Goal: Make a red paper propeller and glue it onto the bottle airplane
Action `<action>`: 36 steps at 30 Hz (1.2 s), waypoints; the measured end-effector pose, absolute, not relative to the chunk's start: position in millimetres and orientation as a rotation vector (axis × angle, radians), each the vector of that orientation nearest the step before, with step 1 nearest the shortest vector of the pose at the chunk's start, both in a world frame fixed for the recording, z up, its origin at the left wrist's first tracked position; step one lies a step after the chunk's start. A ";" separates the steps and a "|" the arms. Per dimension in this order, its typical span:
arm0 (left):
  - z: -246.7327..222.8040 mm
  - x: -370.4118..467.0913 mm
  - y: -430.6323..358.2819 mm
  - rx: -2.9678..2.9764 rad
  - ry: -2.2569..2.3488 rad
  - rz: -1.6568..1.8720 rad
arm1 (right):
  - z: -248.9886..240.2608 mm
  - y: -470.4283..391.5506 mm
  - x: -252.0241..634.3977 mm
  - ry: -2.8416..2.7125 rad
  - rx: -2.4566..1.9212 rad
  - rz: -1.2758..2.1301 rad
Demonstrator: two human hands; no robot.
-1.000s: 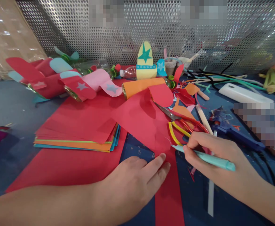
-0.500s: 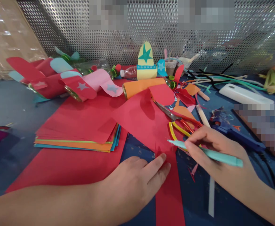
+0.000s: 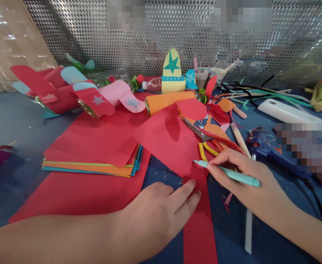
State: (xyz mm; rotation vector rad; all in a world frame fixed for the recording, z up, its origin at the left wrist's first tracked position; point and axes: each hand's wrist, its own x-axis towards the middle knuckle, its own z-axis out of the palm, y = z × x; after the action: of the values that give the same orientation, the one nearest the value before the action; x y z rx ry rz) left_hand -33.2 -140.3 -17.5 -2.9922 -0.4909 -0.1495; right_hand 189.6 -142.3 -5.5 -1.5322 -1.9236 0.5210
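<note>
My left hand (image 3: 166, 212) lies flat with its fingers stretched out, its fingertips pressing on a red sheet of paper (image 3: 163, 145). A long red strip (image 3: 199, 234) runs from under those fingertips toward the front edge of the view. In a pinch, my right hand (image 3: 243, 176) holds a light turquoise pen (image 3: 239, 176). The pen's tip is over the red sheet, just above my left fingertips; whether it touches the paper I cannot tell. Scissors (image 3: 202, 135) with red and yellow handles lie beyond my right hand, partly hidden by it.
To the left is a stack of coloured paper (image 3: 94, 146). Paper-covered bottle models (image 3: 67, 95) and an orange-wrapped bottle (image 3: 172, 101) line the back before a perforated metal panel (image 3: 177, 36). A blue glue gun (image 3: 276, 157) and a white device (image 3: 289, 112) lie at the right.
My right hand has moved left with the pen, bringing its tip over the red sheet. My left hand stays on the paper.
</note>
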 end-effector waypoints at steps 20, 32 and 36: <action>-19.9 -32.4 -139.9 -2.994 -0.506 -0.177 | -5.6 -140.3 182.3 -1.998 -1.385 0.656; -20.3 -33.2 -140.0 -3.004 -0.524 -0.170 | -4.9 -142.8 180.6 -2.042 -1.373 0.717; -21.0 -34.8 -140.9 -3.009 -0.514 -0.129 | -4.6 -142.9 180.6 -2.056 -1.354 0.724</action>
State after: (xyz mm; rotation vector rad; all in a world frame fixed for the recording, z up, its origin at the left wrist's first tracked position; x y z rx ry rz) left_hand -34.8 -140.9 -21.0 -3.0087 -0.5139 -0.1295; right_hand 180.6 -142.9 -4.6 -1.3537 -2.0556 0.7239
